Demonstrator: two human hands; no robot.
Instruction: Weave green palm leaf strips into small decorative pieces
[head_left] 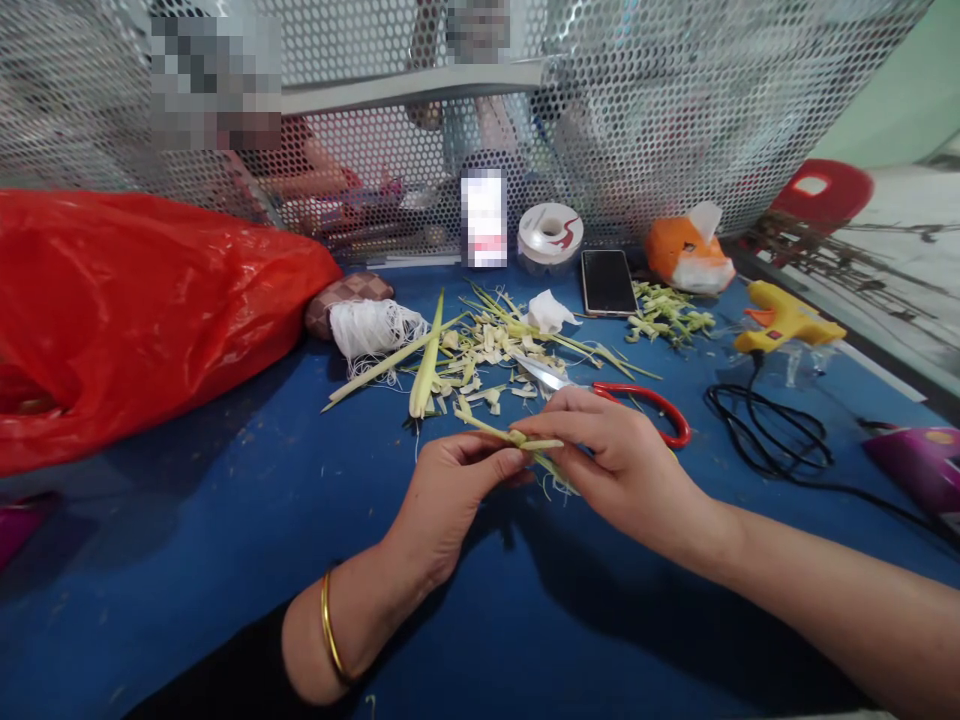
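Observation:
Between my two hands, above the blue table (255, 560), is a pale green strip of plant leaf (541, 445) with a folded or knotted spot in its middle. My left hand (461, 490) pinches it between thumb and fingers. From the other side, the fingertips of my right hand (619, 455) grip the same strip. Frayed fibres hang beneath it. Just beyond my right hand lie red-handled scissors (664, 402), partly covered by that hand. Leaf scraps (480, 350) and longer pale leaf blades (426, 375) are strewn behind my hands.
A white thread bundle (375, 325) and a red plastic bag (150, 330) lie left. Along the back stand a lit phone (484, 215), a ribbon spool (550, 235), a dark phone (608, 281) and an orange tissue pack (686, 250). A yellow glue gun (784, 318) with black cord sits right.

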